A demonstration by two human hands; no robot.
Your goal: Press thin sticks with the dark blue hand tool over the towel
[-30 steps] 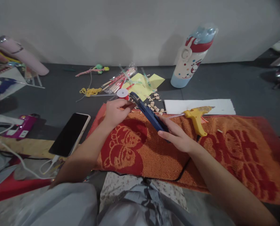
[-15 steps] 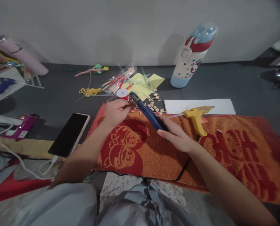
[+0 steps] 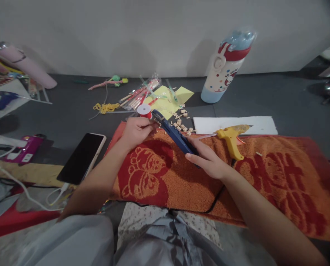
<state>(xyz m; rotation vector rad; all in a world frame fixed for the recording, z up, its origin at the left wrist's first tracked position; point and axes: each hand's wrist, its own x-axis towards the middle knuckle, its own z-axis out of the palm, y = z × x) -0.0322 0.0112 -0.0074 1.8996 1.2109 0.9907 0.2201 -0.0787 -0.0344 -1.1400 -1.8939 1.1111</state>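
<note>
My right hand (image 3: 208, 159) grips the near end of a dark blue phone (image 3: 176, 136), seen nearly edge-on and tilted up over an orange-and-red towel (image 3: 181, 192). The phone's far end points up and left. By that far end my left hand (image 3: 138, 131) has its fingers pinched together, and whatever is between them is too small to make out. Just behind the left fingers stands a spool of red thread (image 3: 144, 110) with a white top. Several small cut wooden pieces (image 3: 180, 123) lie past the phone.
A yellow glue gun (image 3: 231, 138) rests on the towel and a white board (image 3: 262, 123). Farther back are yellow paper (image 3: 165, 101), bagged sticks (image 3: 145, 92), yellow yarn (image 3: 106, 108) and a tilted-looking bottle (image 3: 223, 72). Leftward lie another phone (image 3: 81, 159) and a purple power strip (image 3: 26, 149).
My left hand has shifted very slightly down and left beside the phone's far end. The phone and my right hand hold almost the same position.
</note>
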